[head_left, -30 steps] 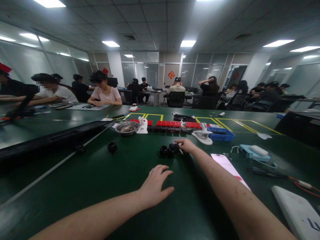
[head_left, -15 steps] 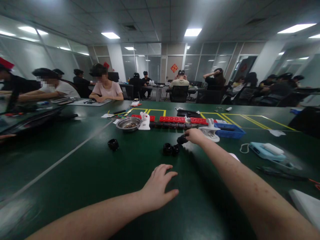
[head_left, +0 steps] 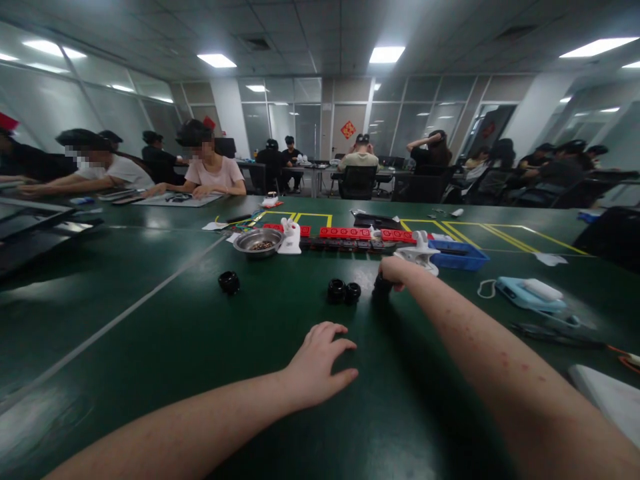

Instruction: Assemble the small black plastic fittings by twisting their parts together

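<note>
Right hand (head_left: 396, 270): pinching black cylinder (head_left: 382, 287), center-right; sloppy release could topple it
Left hand (head_left: 319, 363): loosely spread, empty

Paired cylinders (head_left: 339, 293) — bowl (head_left: 250, 252) behind left, tray (head_left: 457, 263) behind right.

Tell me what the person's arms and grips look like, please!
The left arm is bare; the right arm is too, with a few small spots. No sleeves show. The left grip and right grip are hands without visible gloves, rings or watches.
</note>
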The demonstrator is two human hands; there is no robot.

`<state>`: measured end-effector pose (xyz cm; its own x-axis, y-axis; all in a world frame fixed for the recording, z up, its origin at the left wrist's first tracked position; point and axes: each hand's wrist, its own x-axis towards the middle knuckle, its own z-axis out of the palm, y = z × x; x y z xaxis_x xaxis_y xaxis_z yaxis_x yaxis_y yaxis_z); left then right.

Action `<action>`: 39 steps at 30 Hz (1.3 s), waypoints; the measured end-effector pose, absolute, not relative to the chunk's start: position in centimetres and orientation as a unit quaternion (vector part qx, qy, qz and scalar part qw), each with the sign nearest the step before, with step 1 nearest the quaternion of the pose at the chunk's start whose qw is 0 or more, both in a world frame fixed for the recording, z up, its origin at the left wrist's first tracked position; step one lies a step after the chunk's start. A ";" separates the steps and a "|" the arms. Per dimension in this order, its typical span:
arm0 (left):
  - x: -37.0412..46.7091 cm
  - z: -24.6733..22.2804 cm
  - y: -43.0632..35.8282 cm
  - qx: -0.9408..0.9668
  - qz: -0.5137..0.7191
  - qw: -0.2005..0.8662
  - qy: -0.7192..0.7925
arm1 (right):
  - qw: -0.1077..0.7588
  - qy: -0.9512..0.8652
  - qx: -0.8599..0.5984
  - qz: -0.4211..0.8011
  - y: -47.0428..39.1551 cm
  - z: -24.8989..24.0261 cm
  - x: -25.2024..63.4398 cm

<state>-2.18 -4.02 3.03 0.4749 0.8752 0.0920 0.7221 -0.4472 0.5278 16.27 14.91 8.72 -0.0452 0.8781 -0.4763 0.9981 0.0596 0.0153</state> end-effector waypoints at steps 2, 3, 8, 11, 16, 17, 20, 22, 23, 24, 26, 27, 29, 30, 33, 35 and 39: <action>-2.2 3.0 -4.0 0.838 0.180 0.205 0.473 | 0.172 0.699 0.673 -0.168 13.3 9.0 17.7; -2.2 3.0 -3.9 0.842 0.181 0.198 0.468 | 0.166 0.700 0.672 -0.174 12.0 9.0 18.3; -2.1 2.9 -4.3 0.867 0.185 0.162 0.433 | 0.135 0.749 0.605 -0.235 3.1 8.5 17.3; -2.0 3.0 -4.9 0.883 0.198 0.135 0.404 | 0.116 0.783 0.546 -0.273 -1.1 7.8 14.7; -2.1 2.8 -5.5 0.869 0.195 0.089 0.445 | 0.059 0.809 0.484 -0.328 -1.7 8.1 12.4; -2.2 2.6 -5.5 0.869 0.198 0.085 0.446 | 0.064 0.804 0.466 -0.363 -1.4 8.5 12.5; -2.4 2.4 -5.4 0.862 0.211 0.075 0.455 | 0.085 0.770 0.444 -0.450 -1.2 9.9 12.8; -2.6 2.3 -5.5 0.853 0.213 0.076 0.471 | 0.041 0.790 0.457 -0.407 -2.2 10.2 12.9; -2.6 2.3 -5.5 0.850 0.212 0.078 0.475 | 0.000 0.814 0.465 -0.348 -2.9 10.1 12.9; -2.6 2.3 -5.5 0.850 0.210 0.080 0.477 | -0.036 0.837 0.473 -0.272 -3.8 9.8 12.9; -2.6 2.4 -5.5 0.850 0.208 0.082 0.477 | -0.055 0.848 0.498 -0.172 -5.3 9.0 12.9; -2.6 2.4 -5.4 0.849 0.209 0.085 0.477 | -0.070 0.852 0.494 -0.157 -5.8 8.5 13.0; -2.5 2.3 -5.4 0.843 0.210 0.098 0.486 | -0.111 0.876 0.423 -0.202 -6.3 7.6 13.6; -2.4 2.3 -5.4 0.837 0.210 0.107 0.494 | -0.135 0.883 0.382 -0.238 -6.3 7.3 14.0; -2.3 2.1 -5.3 0.828 0.207 0.128 0.506 | -0.209 0.869 0.367 -0.259 -6.0 6.4 14.8; -2.4 2.0 -5.3 0.831 0.207 0.134 0.499 | -0.251 0.848 0.416 -0.211 -5.8 5.8 14.7; -2.7 2.1 -5.1 0.832 0.208 0.137 0.495 | -0.275 0.825 0.464 -0.168 -5.6 4.8 14.0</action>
<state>-2.65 -5.08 2.05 0.4224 0.8816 0.2107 0.7673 -0.4715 0.4347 14.04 -5.62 4.81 -0.4180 0.8583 0.2977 0.6737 0.5127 -0.5322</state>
